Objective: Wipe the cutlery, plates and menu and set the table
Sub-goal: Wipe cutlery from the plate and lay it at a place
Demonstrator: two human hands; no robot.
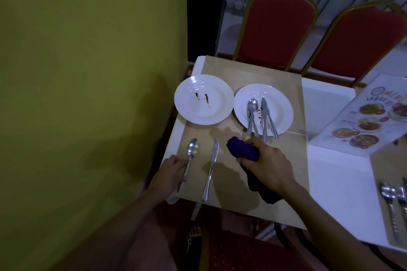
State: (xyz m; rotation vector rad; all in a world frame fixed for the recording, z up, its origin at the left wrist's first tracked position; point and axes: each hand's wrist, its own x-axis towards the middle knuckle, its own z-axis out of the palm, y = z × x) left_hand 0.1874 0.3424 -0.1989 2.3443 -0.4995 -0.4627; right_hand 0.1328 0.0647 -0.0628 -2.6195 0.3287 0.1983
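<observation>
On the menu [361,116], the lettering is unreadable.

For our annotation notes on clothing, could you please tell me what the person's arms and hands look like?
The left forearm and right forearm are bare to the frame edge; no sleeves show. The left hand and right hand wear no gloves, and no watch, bracelet or ring is visible, though the light is dim.
</observation>
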